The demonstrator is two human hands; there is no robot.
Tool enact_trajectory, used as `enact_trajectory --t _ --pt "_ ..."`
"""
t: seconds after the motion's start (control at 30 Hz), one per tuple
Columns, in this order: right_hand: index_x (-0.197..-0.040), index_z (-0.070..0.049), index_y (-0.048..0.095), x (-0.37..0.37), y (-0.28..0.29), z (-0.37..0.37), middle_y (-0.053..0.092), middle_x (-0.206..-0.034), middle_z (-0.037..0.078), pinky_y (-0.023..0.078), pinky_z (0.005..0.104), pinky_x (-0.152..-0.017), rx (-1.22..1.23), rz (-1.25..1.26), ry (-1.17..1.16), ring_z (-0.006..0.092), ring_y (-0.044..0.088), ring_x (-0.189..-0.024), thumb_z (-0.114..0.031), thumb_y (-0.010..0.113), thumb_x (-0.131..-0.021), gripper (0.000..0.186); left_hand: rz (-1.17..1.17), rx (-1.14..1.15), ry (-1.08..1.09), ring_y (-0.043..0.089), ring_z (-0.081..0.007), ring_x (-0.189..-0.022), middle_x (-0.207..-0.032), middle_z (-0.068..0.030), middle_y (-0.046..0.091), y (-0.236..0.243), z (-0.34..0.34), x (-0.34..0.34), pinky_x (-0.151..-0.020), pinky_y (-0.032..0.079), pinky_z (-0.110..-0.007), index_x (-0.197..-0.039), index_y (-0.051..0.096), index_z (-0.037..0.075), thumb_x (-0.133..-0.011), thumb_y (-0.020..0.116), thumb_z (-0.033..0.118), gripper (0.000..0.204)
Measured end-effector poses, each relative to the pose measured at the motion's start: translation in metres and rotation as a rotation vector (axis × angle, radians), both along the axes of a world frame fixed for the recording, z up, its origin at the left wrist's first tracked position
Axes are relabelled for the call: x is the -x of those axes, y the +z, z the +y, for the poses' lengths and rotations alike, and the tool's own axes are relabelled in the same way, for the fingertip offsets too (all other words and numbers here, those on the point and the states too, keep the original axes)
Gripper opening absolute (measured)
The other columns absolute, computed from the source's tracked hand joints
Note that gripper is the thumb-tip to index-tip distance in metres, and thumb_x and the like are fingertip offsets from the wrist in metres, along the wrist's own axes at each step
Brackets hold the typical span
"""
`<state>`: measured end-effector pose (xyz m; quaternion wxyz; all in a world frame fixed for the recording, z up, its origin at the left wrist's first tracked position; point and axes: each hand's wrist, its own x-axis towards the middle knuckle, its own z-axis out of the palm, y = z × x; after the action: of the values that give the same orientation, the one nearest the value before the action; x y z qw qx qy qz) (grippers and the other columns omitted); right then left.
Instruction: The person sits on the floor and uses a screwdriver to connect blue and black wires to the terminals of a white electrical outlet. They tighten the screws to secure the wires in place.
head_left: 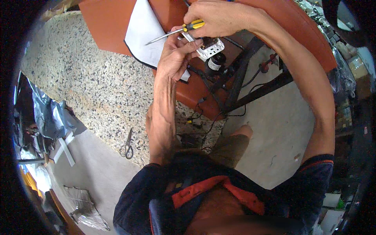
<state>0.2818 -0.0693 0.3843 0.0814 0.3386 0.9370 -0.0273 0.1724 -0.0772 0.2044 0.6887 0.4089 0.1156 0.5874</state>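
Note:
My left hand (175, 58) is closed around a white plastic housing (212, 48) with small holes along its edge. Something brown shows inside its hollow, too small to make out. Just beyond it, my right hand (219, 17) grips a screwdriver (194, 25) by its yellow and black handle. The metal shaft passes above my left fingers, its tip pointing left, off the housing. The right fingertips are near the housing's far side, and part of that hand hides what lies behind it.
Below the hands are a reddish-brown board (188, 93), a black-edged white sheet (143, 29), a black cylinder with a pale label (214, 64), a dark metal frame (239, 86) and cables. Scissors (128, 145) lie on the speckled stone slab (94, 78). Plastic bags (51, 113) lie at left.

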Motion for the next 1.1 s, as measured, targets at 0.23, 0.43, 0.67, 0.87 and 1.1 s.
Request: enact_trajectory --t 0.23,0.43,0.67,0.87,1.1 --pt "-0.101 0.002 0.069 -0.034 -0.002 -0.059 0.068 -0.097 0.024 0.05 0.0449 -0.08 -0.387 0.657 -0.005 0.0362 0.066 -0.1 -0.007 0.064 -0.085 0.019 -0.05 0.022 -0.082 0.069 -0.023 -0.101 -0.112 -0.0096 0.066 -0.004 -0.001 -0.007 -0.087 0.062 -0.039 -0.124 0.056 0.003 -0.094 0.06 -0.003 0.031" --pt "-0.107 -0.002 0.061 -0.079 -0.082 -0.145 0.066 -0.093 0.017 0.053 0.0422 -0.071 -0.425 0.971 -0.501 0.0335 0.069 -0.081 -0.011 0.075 -0.087 0.026 -0.168 0.034 -0.129 0.073 -0.0222 -0.091 -0.101 -0.0117 0.071 -0.013 0.007 -0.015 -0.084 0.064 -0.04 -0.102 0.065 0.001 -0.097 0.06 -0.001 0.008" --pt "-0.103 0.0 0.062 -0.092 -0.139 -0.184 0.065 -0.088 0.014 0.052 0.037 -0.067 -0.479 1.068 -0.663 0.0288 0.067 -0.076 -0.006 0.075 -0.086 0.022 -0.128 -0.046 -0.191 0.072 -0.0231 -0.094 -0.106 -0.0096 0.07 -0.011 0.0 -0.023 -0.085 0.064 -0.043 -0.108 0.064 0.002 -0.1 0.059 0.007 0.011" --pt "-0.104 0.001 0.064 -0.091 -0.146 -0.197 0.064 -0.089 0.007 0.05 0.0262 -0.068 -0.525 1.112 -0.684 0.0121 0.062 -0.078 0.001 0.074 -0.087 0.02 -0.127 -0.05 -0.231 0.073 -0.0221 -0.094 -0.107 -0.0112 0.07 -0.007 -0.003 -0.025 -0.082 0.066 -0.039 -0.106 0.065 0.001 -0.099 0.06 0.004 0.009" --pt "-0.102 0.0 0.064 -0.093 -0.145 -0.201 0.063 -0.087 0.01 0.051 0.0327 -0.064 -0.581 1.127 -0.675 0.0216 0.065 -0.074 -0.002 0.077 -0.083 0.023 -0.15 -0.145 -0.203 0.072 -0.0196 -0.091 -0.109 -0.0096 0.069 -0.004 -0.003 -0.036 -0.078 0.066 -0.036 -0.11 0.062 0.001 -0.099 0.059 0.004 0.011"
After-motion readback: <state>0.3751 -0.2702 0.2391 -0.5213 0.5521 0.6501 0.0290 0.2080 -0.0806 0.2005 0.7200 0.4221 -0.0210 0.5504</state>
